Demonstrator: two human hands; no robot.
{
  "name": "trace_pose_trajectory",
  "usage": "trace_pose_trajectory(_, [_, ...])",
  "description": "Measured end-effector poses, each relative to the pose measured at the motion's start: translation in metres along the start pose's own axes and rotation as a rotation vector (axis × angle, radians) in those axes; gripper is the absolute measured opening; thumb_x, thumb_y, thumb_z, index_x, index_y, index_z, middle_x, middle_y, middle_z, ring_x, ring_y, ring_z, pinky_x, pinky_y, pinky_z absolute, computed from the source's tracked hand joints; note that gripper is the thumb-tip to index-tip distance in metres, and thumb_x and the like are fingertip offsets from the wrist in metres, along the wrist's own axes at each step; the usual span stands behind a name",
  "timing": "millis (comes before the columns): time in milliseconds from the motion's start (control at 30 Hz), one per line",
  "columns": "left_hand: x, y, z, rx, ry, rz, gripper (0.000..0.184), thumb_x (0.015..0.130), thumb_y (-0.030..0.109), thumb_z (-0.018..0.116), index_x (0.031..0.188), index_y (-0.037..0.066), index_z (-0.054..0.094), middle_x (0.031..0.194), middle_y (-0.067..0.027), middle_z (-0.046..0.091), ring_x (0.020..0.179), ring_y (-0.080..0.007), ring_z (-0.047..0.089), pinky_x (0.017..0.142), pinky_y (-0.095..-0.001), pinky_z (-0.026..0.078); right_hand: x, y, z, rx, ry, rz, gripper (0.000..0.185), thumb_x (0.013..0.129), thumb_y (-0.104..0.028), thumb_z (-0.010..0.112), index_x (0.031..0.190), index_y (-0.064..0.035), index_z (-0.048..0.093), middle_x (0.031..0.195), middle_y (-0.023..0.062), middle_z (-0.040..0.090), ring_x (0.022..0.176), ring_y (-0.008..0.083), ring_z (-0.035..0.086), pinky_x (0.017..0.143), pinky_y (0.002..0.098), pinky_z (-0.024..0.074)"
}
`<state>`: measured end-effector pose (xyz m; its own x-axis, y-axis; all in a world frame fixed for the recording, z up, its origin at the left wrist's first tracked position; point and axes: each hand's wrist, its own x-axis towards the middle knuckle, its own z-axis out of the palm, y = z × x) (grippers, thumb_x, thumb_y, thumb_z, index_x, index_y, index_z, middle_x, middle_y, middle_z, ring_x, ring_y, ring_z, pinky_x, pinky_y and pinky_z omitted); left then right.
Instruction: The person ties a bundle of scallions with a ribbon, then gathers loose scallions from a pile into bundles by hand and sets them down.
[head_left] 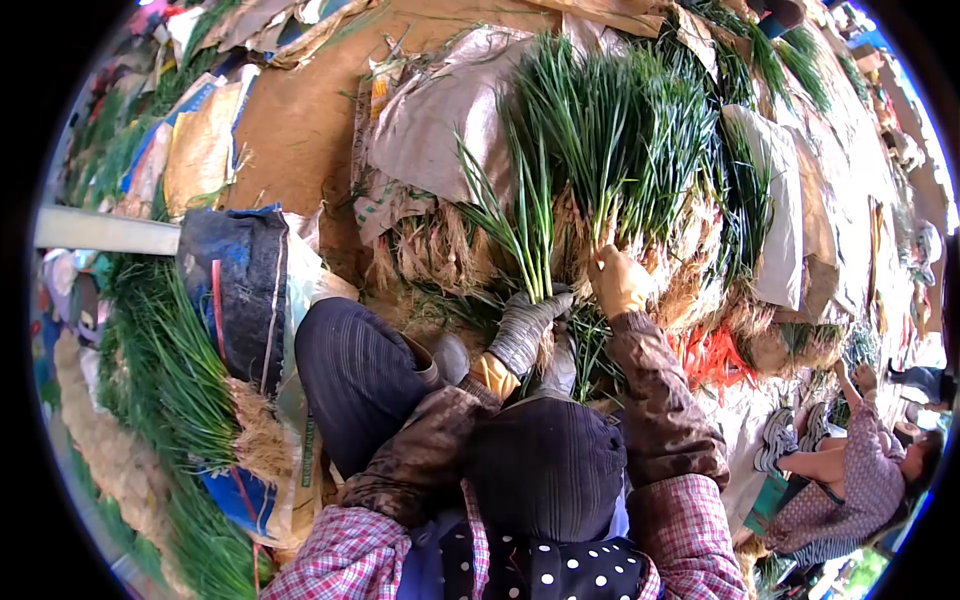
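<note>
My left hand [527, 328], in a grey glove, is wrapped round a small bunch of spring onions [537, 245], their green leaves pointing away from me. My right hand [620, 282], in a tan glove, is at the near side of a big pile of spring onions [630, 130]. Its fingers are pinched at the pale stalks of a few onions there. Dry, straw-coloured roots [690, 240] hang along the pile's near edge. Loose green leaves [592, 345] lie between and below my two hands.
A pale sack [450, 110] covers onions left of the pile; white sacking [770, 200] lies at its right. Red netting [715, 357] is near my right forearm. More spring onions [190, 370] and a dark bag [235, 300] stand left. Another person [850, 480] sits at lower right.
</note>
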<state>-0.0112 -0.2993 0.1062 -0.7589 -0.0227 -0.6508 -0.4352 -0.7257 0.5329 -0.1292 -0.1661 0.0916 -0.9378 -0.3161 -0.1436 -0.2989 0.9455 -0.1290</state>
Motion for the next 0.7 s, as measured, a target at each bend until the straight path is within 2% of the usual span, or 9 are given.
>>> trace_pose_trajectory(133, [0.014, -0.012, -0.008, 0.018, -0.04, 0.131, 0.019, 0.078, 0.009, 0.074, 0.094, 0.004, 0.065, 0.083, -0.0009, 0.066, 0.071, -0.0111, 0.057, 0.065, -0.025, 0.047, -0.064, -0.031, -0.029, 0.0, -0.131, -0.009, 0.023, 0.091, -0.032, 0.055, 0.087, -0.0098, 0.054, 0.056, 0.0035, 0.058, 0.041, 0.0167, 0.052, 0.041, 0.0337, 0.0455])
trace_pose_trajectory(200, [0.016, -0.012, -0.014, 0.261, 0.025, 0.18, 0.017, 0.077, 0.009, 0.075, 0.09, 0.004, 0.065, 0.078, 0.0001, 0.066, 0.066, -0.0108, 0.056, 0.061, -0.0259, 0.047, -0.097, -0.03, -0.021, 0.057, -0.059, -0.221, 0.027, 0.09, -0.035, 0.057, 0.084, -0.0091, 0.054, 0.055, 0.0046, 0.058, 0.039, 0.0177, 0.053, 0.041, 0.0345, 0.0448])
trace_pose_trajectory(267, [0.012, -0.009, -0.011, 0.298, 0.1, 0.133, 0.016, 0.076, 0.01, 0.076, 0.087, 0.004, 0.066, 0.075, -0.0002, 0.065, 0.061, -0.0109, 0.056, 0.057, -0.0253, 0.046, -0.112, -0.035, -0.038, 0.324, -0.058, -0.264, 0.039, 0.087, -0.044, 0.06, 0.09, -0.0052, 0.06, 0.064, 0.0107, 0.065, 0.051, 0.022, 0.063, 0.047, 0.0353, 0.0491])
trace_pose_trajectory(367, [0.012, -0.012, -0.018, 0.264, 0.039, 0.092, 0.014, 0.08, 0.014, 0.072, 0.087, 0.004, 0.067, 0.073, -0.0016, 0.065, 0.061, -0.0102, 0.057, 0.052, -0.0234, 0.044, -0.092, -0.03, -0.048, 0.886, -0.29, 0.044, 0.054, 0.089, -0.048, 0.057, 0.103, 0.0048, 0.059, 0.082, 0.0167, 0.067, 0.077, 0.0228, 0.067, 0.073, 0.033, 0.0527])
trace_pose_trajectory(400, [0.016, -0.018, -0.018, 0.257, 0.06, 0.115, 0.013, 0.081, 0.014, 0.071, 0.088, 0.004, 0.067, 0.072, -0.002, 0.065, 0.06, -0.0104, 0.056, 0.051, -0.0236, 0.044, -0.08, -0.019, -0.025, 1.121, -0.432, 0.173, 0.061, 0.09, -0.048, 0.056, 0.115, 0.0074, 0.054, 0.104, 0.0175, 0.064, 0.098, 0.0204, 0.061, 0.085, 0.0299, 0.0481])
trace_pose_trajectory(467, [0.024, -0.03, -0.018, 0.245, 0.104, 0.164, 0.011, 0.083, 0.014, 0.068, 0.088, 0.004, 0.066, 0.069, -0.0027, 0.064, 0.057, -0.0108, 0.056, 0.049, -0.0238, 0.043, -0.063, -0.012, 0.022, 1.627, -0.325, 0.29, 0.061, 0.093, -0.044, 0.053, 0.125, 0.0068, 0.047, 0.12, 0.016, 0.057, 0.11, 0.0194, 0.053, 0.095, 0.0281, 0.0417])
trace_pose_trajectory(533, [0.025, -0.032, -0.025, 0.312, 0.157, 0.127, 0.009, 0.082, 0.009, 0.064, 0.084, 0.0, 0.064, 0.065, -0.0064, 0.062, 0.052, -0.0132, 0.055, 0.048, -0.0289, 0.044, -0.042, -0.034, 0.021, 1.35, -0.24, 0.46, 0.046, 0.094, -0.028, 0.055, 0.123, 0.0064, 0.049, 0.115, 0.0114, 0.06, 0.104, 0.0177, 0.056, 0.089, 0.025, 0.0449])
trace_pose_trajectory(633, [0.002, -0.009, -0.008, 0.269, 0.195, 0.117, 0.013, 0.082, 0.011, 0.066, 0.088, 0.0, 0.064, 0.062, -0.0036, 0.059, 0.049, -0.0115, 0.052, 0.045, -0.028, 0.041, -0.031, -0.044, 0.031, 1.582, -0.131, 0.36, 0.022, 0.091, -0.015, 0.061, 0.098, 0.0055, 0.064, 0.081, 0.0069, 0.068, 0.067, 0.0128, 0.062, 0.059, 0.024, 0.0495])
trace_pose_trajectory(700, [0.004, -0.013, -0.006, 0.351, 0.24, 0.223, 0.011, 0.083, 0.008, 0.065, 0.093, 0.003, 0.065, 0.061, -0.0012, 0.058, 0.047, -0.0091, 0.05, 0.043, -0.0248, 0.04, -0.035, -0.049, 0.029, 1.682, -0.193, 0.554, 0.019, 0.089, -0.012, 0.061, 0.098, 0.0045, 0.064, 0.081, 0.0086, 0.068, 0.063, 0.0145, 0.062, 0.055, 0.0254, 0.0499])
